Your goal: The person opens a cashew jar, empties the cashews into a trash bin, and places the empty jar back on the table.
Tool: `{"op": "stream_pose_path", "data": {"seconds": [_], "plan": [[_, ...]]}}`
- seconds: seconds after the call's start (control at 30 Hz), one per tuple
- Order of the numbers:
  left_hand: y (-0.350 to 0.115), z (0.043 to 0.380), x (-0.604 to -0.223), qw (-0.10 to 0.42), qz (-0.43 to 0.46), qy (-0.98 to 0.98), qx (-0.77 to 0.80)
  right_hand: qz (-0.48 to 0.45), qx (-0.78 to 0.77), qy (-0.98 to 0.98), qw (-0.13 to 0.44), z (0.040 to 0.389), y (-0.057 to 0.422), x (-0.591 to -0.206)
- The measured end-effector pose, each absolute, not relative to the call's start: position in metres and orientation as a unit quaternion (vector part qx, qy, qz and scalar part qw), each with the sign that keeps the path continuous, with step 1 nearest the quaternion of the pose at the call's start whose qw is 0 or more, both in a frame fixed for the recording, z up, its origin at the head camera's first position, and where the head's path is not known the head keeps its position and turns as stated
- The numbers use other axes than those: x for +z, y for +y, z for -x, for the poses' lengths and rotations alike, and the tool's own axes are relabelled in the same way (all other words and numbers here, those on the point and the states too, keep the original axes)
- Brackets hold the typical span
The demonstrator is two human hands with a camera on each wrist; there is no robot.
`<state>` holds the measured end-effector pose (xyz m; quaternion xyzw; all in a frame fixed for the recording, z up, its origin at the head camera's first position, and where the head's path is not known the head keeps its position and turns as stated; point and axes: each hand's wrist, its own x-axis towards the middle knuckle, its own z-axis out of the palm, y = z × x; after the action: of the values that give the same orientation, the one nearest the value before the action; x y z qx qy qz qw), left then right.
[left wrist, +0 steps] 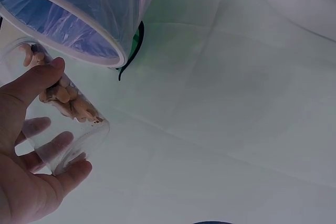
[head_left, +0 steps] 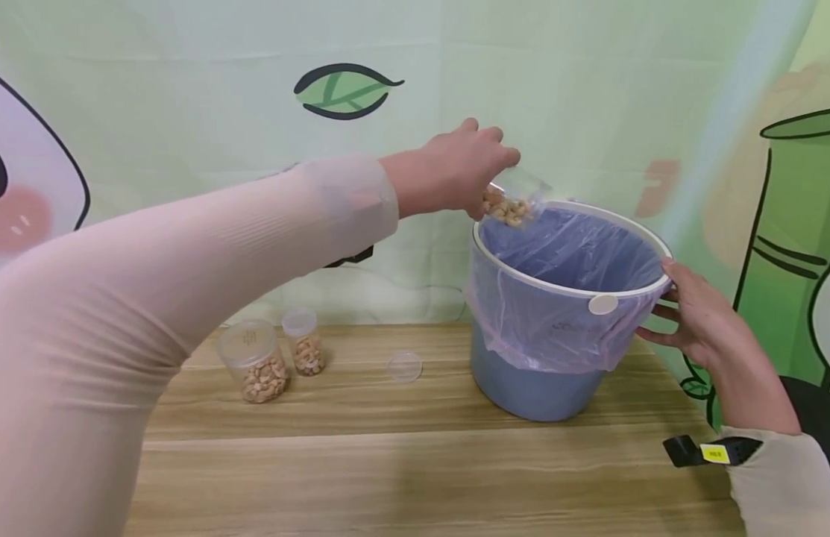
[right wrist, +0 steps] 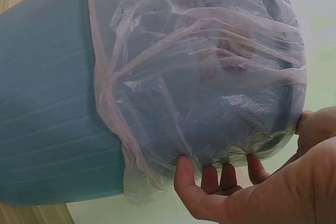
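My left hand (head_left: 464, 168) grips a clear plastic jar (left wrist: 79, 124) of cashews, tipped nearly on its side at the bin's left rim. Cashews (head_left: 507, 209) lie along the jar's lower wall towards its mouth. The blue trash bin (head_left: 538, 391) stands on the table, lined with a thin pinkish plastic bag (head_left: 542, 321) folded down over its white rim. On the bin's right side my right hand (head_left: 706, 321) holds the rim, thumb at the top edge and fingers spread against the bagged outer wall (right wrist: 236, 124).
A wide lidded jar of cashews (head_left: 256, 365) and a slim lidded jar of nuts (head_left: 305, 343) stand on the left of the wooden table (head_left: 361, 477). A clear round lid (head_left: 404, 367) lies between them and the bin. A printed green cloth (head_left: 240, 97) hangs behind.
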<state>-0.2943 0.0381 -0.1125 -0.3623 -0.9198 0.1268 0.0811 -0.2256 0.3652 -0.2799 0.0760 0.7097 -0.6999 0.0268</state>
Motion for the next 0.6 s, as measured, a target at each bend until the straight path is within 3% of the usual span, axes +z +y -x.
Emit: {"op": "stream_pose_path", "data": {"seconds": [0.6], "plan": [[0.0346,0.2956,-0.1147,0.080,0.364,-0.918,0.134,-0.066,-0.698,0.713,0.024,0.2251,0.3630,-0.2788]]}}
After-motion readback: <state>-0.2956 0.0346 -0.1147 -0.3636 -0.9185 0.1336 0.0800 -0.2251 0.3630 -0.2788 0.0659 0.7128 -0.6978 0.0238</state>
